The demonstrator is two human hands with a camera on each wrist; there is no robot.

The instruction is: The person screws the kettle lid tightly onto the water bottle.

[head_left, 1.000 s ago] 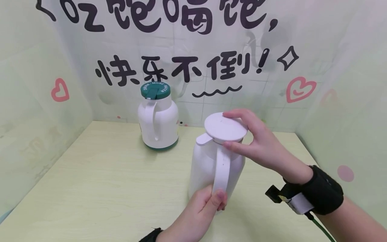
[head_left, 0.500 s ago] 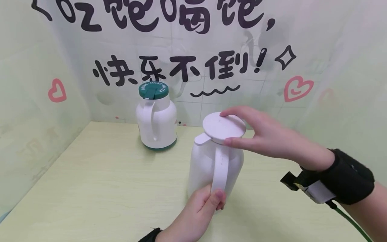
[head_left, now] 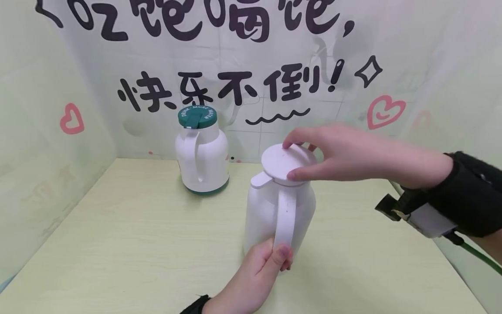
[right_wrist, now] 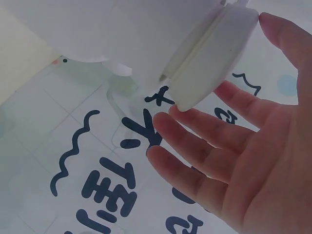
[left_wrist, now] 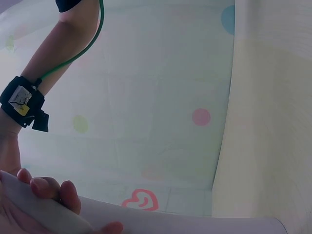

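A white thermos jug (head_left: 260, 213) stands right of the table's middle, leaning slightly. My left hand (head_left: 256, 272) grips the lower part of its handle (head_left: 287, 213), thumb on the near side. On top sits a round white lid (head_left: 279, 162) with a small tab (head_left: 261, 179) pointing left. My right hand (head_left: 333, 150) holds the lid by its rim, thumb at the near edge and fingers over the far side. The right wrist view shows the thumb (right_wrist: 282, 36) and fingertips at opposite sides of the lid (right_wrist: 214, 58). The jug's spout is hidden in the head view.
A second white jug (head_left: 204, 159) with a green lid (head_left: 197, 117) stands at the back left of the pale wooden table (head_left: 137, 244). Printed sheets with black lettering form the back wall (head_left: 235, 117) and side walls. A green cable (head_left: 480, 257) trails from my right wrist.
My right wrist and forearm have swung up and to the right about the lid, while the thumb and fingertips stay at its rim. The left hand keeps its grip on the handle.
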